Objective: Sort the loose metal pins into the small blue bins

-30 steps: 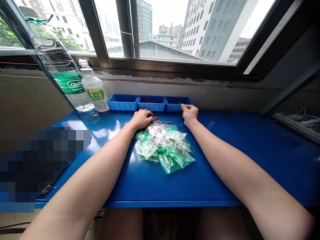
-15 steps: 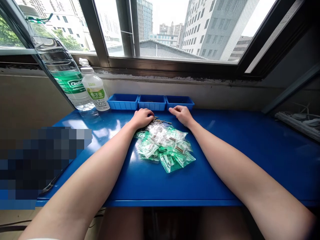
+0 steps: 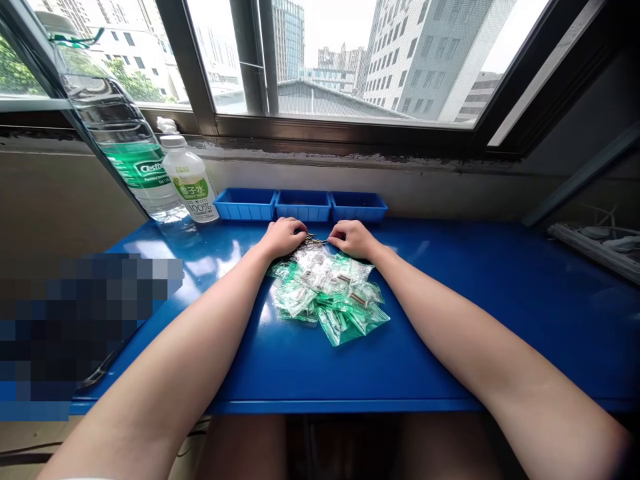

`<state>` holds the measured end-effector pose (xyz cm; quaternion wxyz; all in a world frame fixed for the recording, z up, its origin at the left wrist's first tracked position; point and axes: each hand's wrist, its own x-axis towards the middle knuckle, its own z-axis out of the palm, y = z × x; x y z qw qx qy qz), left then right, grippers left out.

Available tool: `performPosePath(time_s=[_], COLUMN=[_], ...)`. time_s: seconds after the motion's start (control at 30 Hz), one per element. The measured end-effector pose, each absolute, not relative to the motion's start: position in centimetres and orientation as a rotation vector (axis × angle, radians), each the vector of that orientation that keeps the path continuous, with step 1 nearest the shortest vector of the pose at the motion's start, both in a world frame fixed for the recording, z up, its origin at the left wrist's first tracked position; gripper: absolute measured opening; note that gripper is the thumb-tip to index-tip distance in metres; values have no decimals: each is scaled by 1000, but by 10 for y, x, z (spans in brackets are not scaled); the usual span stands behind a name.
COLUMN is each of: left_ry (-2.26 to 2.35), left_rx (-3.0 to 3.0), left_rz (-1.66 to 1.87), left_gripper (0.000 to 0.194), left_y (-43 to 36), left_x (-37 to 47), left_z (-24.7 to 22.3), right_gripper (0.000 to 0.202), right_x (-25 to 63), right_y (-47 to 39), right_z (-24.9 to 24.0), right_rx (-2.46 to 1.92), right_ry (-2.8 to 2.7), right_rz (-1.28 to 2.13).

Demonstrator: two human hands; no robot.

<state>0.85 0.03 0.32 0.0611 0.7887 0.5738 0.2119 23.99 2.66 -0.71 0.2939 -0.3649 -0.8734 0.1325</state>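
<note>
A small heap of thin metal pins (image 3: 315,241) lies on the blue table behind a pile of clear and green plastic packets (image 3: 330,287). Some packets show brown metal pieces inside. My left hand (image 3: 286,237) rests at the left edge of the pins, its fingers curled together; what they hold, if anything, is hidden. From the right, my right hand (image 3: 351,239) reaches the heap with thumb and forefinger pinched at the end of a metal pin.
Three blue bins, the left (image 3: 246,205), middle (image 3: 303,206) and right (image 3: 359,207), line the table's back. A white-capped bottle (image 3: 191,183) and a large water bottle (image 3: 135,157) stand at the back left. A power strip (image 3: 595,250) lies far right.
My right hand has come down and left from in front of the right bin to the metal pins. My left hand has stayed almost where it was.
</note>
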Motion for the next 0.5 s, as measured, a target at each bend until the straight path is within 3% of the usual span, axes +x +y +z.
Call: performPosePath(time_s=[0.3,0.5], left_ry=[1750,1757], left_rx=[2373,2362], left_rz=[639,628], left_gripper=[32,32], left_y=[0,-2], left_x=[9,10], left_z=[3,6], right_gripper=[16,20], right_x=[235,237], right_y=[25,27], right_z=[-4,-6], right_rx=[-1175,-1206], right_ry=[-2318,-2086], right_rz=[280,468])
